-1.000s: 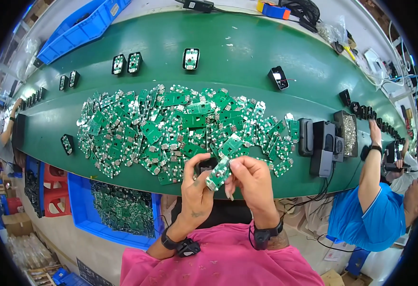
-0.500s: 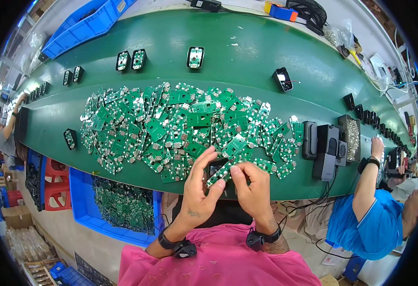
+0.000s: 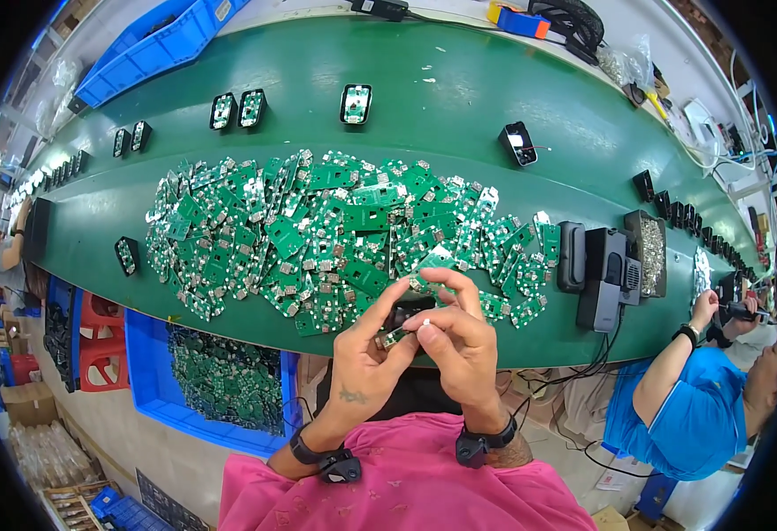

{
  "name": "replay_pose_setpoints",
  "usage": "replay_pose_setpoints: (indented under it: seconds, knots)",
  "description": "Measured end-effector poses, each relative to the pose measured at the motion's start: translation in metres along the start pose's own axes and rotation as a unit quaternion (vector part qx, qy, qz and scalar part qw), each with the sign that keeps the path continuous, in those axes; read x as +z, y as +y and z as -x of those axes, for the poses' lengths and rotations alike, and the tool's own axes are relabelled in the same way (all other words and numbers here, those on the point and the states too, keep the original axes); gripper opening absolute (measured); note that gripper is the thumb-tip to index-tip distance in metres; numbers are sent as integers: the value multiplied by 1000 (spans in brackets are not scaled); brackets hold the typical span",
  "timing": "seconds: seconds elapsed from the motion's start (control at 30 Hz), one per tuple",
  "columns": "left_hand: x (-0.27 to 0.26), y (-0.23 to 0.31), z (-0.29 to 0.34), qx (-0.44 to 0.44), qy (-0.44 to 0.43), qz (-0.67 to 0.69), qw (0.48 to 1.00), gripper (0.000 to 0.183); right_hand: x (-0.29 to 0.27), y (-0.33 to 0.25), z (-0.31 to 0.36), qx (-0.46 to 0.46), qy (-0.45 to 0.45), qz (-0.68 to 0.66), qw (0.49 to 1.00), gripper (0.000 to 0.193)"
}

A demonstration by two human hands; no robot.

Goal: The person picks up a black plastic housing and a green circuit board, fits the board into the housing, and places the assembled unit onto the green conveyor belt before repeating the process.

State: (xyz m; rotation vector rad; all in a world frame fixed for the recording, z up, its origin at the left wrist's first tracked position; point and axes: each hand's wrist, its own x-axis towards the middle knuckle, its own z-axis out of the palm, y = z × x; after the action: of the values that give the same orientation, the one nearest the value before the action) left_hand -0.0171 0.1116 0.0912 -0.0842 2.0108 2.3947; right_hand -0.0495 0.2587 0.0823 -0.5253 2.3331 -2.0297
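In front of me, at the near edge of the green bench, my left hand (image 3: 371,347) is closed round a black plastic housing (image 3: 413,309) and a small green circuit board (image 3: 392,338). The board is mostly covered by fingers. Beside it, my right hand (image 3: 463,350) pinches a tiny white piece (image 3: 425,323) between thumb and forefinger, close to the board. Whether a wire joins the two cannot be made out. Just beyond both hands lies a wide heap of green circuit boards (image 3: 284,237).
Black housings with boards (image 3: 355,104) stand along the far strip, plus one housing with a red wire (image 3: 518,144). Black devices (image 3: 603,279) and a tray of small parts (image 3: 648,257) sit right. A blue bin (image 3: 154,409) is below left. Co-workers sit at both sides.
My hands have drawn closer together, and the board has tilted and is more covered. The white piece now shows at my right fingertips. The co-worker's hand on the right has moved nearer.
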Motion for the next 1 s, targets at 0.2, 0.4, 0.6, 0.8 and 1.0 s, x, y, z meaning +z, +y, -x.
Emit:
replay_pose_setpoints:
  seconds: [0.2,0.4,0.6,0.8,1.0]
  knots:
    - [3,0,1,34,58,20,998,58,9,-15,5,-137,126,272,944,7]
    - [-3,4,0,81,52,-76,992,55,-13,-29,-16,-165,-29,230,959,9]
    - [-8,9,-2,163,7,-183,969,50,-28,-34,-24,-157,-134,233,950,9]
    - [-7,18,-6,168,-15,-252,953,50,-35,-34,-29,-135,-192,226,945,8]
    - [-3,13,-8,209,-13,-303,930,53,-38,-35,-29,-79,-220,249,940,9]
